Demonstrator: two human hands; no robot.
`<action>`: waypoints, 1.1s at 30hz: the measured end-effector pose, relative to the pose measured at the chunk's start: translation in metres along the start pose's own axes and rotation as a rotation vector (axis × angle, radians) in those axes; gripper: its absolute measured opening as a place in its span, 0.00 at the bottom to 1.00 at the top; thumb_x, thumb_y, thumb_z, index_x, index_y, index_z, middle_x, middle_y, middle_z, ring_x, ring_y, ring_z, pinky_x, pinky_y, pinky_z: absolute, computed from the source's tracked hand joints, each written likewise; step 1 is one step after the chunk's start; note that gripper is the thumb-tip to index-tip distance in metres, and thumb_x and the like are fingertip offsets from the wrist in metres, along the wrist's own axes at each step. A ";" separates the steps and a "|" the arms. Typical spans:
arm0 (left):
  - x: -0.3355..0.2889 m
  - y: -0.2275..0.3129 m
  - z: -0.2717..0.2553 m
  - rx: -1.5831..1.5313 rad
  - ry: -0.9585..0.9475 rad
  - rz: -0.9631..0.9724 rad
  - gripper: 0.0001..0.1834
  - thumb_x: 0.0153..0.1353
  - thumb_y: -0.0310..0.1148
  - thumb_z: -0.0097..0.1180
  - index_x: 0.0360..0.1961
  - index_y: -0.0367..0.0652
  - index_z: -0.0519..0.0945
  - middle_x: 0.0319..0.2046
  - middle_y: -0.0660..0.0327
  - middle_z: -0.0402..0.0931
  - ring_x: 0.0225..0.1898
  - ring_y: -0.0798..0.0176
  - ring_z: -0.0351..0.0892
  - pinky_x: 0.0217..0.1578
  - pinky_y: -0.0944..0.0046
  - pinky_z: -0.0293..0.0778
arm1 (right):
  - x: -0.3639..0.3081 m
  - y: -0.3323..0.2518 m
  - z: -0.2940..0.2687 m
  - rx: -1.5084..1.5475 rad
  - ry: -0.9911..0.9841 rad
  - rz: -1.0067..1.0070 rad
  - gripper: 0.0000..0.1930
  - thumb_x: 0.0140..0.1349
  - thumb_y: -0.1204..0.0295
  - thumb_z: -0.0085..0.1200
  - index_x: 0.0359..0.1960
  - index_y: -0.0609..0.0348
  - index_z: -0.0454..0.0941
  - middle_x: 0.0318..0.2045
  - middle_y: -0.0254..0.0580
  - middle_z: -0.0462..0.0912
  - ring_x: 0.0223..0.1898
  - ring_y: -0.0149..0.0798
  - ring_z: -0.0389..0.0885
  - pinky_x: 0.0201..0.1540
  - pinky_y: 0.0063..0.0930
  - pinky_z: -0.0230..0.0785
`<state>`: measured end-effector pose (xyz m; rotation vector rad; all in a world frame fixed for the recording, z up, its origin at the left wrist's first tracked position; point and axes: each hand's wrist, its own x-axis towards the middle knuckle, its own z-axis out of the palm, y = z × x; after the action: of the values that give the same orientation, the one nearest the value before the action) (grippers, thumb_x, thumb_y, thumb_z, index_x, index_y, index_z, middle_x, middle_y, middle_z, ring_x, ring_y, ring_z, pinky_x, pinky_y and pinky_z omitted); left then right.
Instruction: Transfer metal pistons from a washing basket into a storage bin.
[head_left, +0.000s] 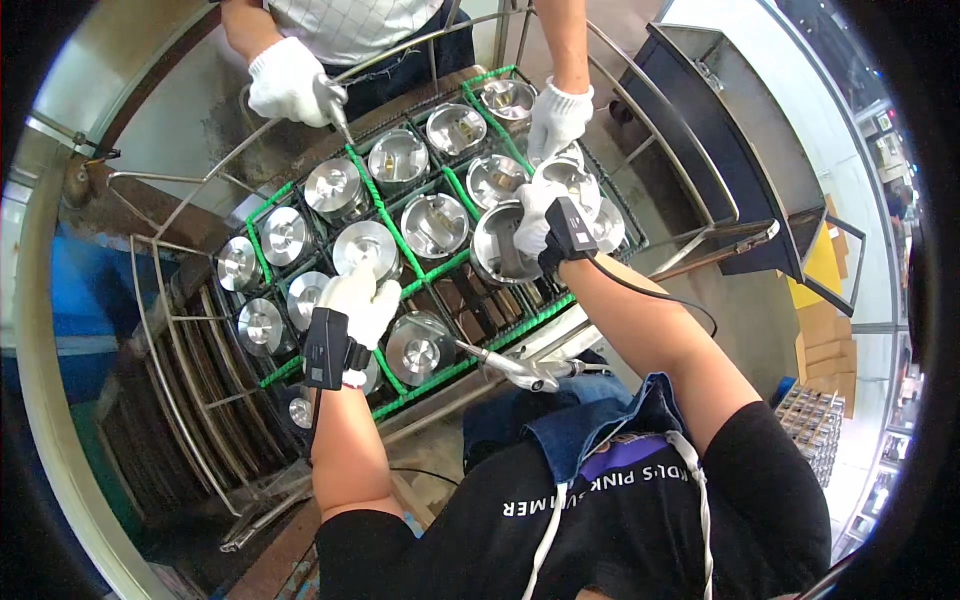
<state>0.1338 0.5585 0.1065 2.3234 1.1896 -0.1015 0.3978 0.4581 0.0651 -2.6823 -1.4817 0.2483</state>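
Metal pistons stand in a wire basket (376, 192) whose bars are partly wrapped in green. My left hand (358, 308), in a white glove, has its fingers stretched onto the flat top of a piston (364, 246). My gloved right hand (534, 222) grips the rim of another piston (497, 246), which sits slightly tilted with its hollow side up. Its fingertips are partly hidden. Near the basket's front edge lies a metal air gun (515, 369), which neither of my hands touches.
Across the basket, a co-worker's gloved hand (285, 84) holds another air gun (334, 106); their other hand (560, 122) touches a piston (568, 180). Metal tube rails (690, 150) surround the basket. A dark metal bin (735, 150) stands at right, a blue panel (85, 290) at left.
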 end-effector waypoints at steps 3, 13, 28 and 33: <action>-0.002 -0.008 0.005 0.002 0.106 0.067 0.24 0.59 0.46 0.56 0.48 0.37 0.78 0.38 0.43 0.81 0.42 0.42 0.81 0.44 0.49 0.75 | -0.001 0.003 -0.005 0.014 0.003 -0.023 0.17 0.47 0.70 0.56 0.41 0.54 0.84 0.39 0.51 0.84 0.44 0.51 0.83 0.47 0.39 0.76; 0.007 -0.019 0.019 0.019 0.129 0.107 0.23 0.59 0.46 0.56 0.49 0.40 0.78 0.39 0.44 0.81 0.43 0.42 0.81 0.44 0.50 0.76 | -0.030 0.017 -0.098 0.494 -0.009 -0.265 0.18 0.46 0.70 0.66 0.42 0.51 0.84 0.35 0.42 0.85 0.38 0.38 0.82 0.42 0.30 0.75; 0.132 0.021 0.059 0.508 -0.473 0.441 0.23 0.48 0.46 0.57 0.40 0.41 0.83 0.38 0.46 0.82 0.41 0.46 0.82 0.46 0.52 0.75 | -0.193 0.063 -0.268 0.777 0.442 -0.107 0.26 0.40 0.84 0.68 0.45 0.56 0.79 0.42 0.42 0.80 0.42 0.35 0.81 0.47 0.30 0.76; 0.135 0.033 0.087 0.636 -0.415 0.599 0.22 0.45 0.44 0.61 0.40 0.42 0.83 0.41 0.48 0.81 0.43 0.46 0.81 0.47 0.51 0.75 | -0.275 0.099 -0.271 1.058 0.630 0.450 0.25 0.42 0.86 0.68 0.45 0.57 0.76 0.43 0.43 0.79 0.43 0.35 0.81 0.48 0.30 0.76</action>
<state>0.2566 0.5995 0.0054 2.8899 0.2356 -0.7947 0.3838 0.1780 0.3485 -1.8682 -0.3499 0.1231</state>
